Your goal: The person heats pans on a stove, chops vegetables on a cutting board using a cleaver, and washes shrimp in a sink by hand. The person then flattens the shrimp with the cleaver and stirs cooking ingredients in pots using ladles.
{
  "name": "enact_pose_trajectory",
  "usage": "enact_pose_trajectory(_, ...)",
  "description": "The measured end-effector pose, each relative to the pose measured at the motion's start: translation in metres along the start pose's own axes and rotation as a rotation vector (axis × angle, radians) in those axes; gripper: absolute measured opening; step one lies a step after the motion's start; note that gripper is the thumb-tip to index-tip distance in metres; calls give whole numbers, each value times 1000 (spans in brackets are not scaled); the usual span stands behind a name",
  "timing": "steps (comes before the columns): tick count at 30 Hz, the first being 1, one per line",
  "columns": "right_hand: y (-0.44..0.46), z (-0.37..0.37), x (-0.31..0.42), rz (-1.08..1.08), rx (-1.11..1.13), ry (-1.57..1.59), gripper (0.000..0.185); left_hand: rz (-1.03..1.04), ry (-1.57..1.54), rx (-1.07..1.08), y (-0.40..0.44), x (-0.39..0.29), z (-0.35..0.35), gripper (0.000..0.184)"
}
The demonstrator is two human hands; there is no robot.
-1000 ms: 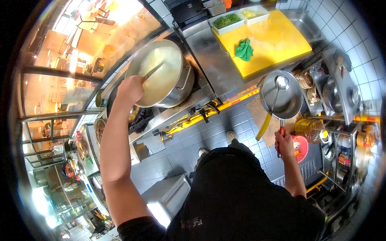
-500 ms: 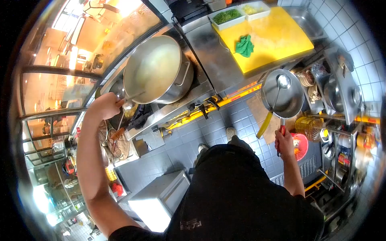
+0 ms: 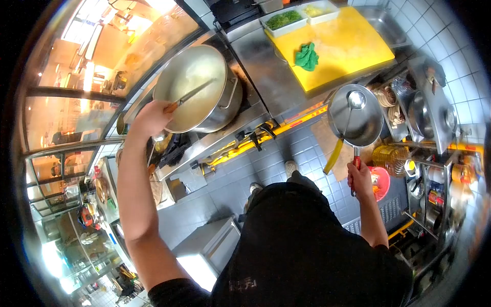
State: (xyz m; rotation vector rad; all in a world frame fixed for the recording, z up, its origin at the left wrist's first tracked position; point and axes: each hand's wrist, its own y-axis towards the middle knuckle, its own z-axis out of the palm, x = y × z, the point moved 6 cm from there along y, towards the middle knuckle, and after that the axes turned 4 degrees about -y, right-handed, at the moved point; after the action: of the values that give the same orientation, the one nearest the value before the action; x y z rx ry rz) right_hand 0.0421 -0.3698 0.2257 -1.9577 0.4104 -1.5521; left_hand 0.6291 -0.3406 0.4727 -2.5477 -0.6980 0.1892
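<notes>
My left hand (image 3: 153, 118) is closed round the wooden handle of a metal utensil (image 3: 192, 94), whose long shaft reaches over the opening of a large steel pot (image 3: 221, 110). Pale, steaming contents (image 3: 197, 77) fill part of the pot. On the right, my right hand (image 3: 360, 179) grips the red handle of a steel pan (image 3: 369, 125), held above the floor. A ladle (image 3: 356, 100) with a yellow handle lies in the pan, its handle sticking out over the rim.
Behind the pan is a yellow board (image 3: 348, 46) with a green cloth (image 3: 306, 57) and white trays of chopped food (image 3: 284, 20). A red bowl (image 3: 381, 181), an oil bottle (image 3: 393, 157) and shelves stand at the right. Yellow pipe (image 3: 230, 158) runs along the stove front.
My left hand moved from the pot to its left side, then back to its near left rim with the utensil over the opening. My right hand with the pan has hardly moved.
</notes>
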Motion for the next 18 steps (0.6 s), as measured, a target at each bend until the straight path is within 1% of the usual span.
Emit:
enact_pose_trajectory(3, -2, 0, 0, -14, 5, 5, 19, 34, 20, -259, 27, 27, 29, 27)
enact_pose_trajectory(4, -4, 0, 1, -18, 5, 6, 19, -3, 10, -287, 27, 28, 38, 27)
enact_pose_trajectory(7, -8, -2, -1, -46, 4, 11, 18, -57, 76, -316, 19, 30, 57, 26)
enact_pose_trajectory(10, -13, -2, -2, -26, -5, 4, 18, -100, 58, -282, 15, 47, 84, 23)
enact_pose_trajectory(13, -14, -6, -8, -14, 29, -12, 17, -15, 58, -299, -8, 49, 89, 23)
enact_pose_trajectory(14, -9, -8, -19, -32, 13, -105, 16, 6, 49, -292, -17, 59, 90, 25)
enact_pose_trajectory(15, -6, -16, -25, -52, -43, -192, 16, 66, 32, -295, -18, 58, 95, 27)
enact_pose_trajectory(16, -15, -18, -15, -11, -21, -216, 16, 168, 33, -342, -38, 33, 83, 30)
enact_pose_trajectory(17, -27, -11, -4, 36, -5, -232, 17, 185, -20, -326, -33, 54, 99, 26)
enact_pose_trajectory(18, -17, -9, -5, 41, -3, -225, 18, 137, -189, -267, -34, 38, 90, 22)
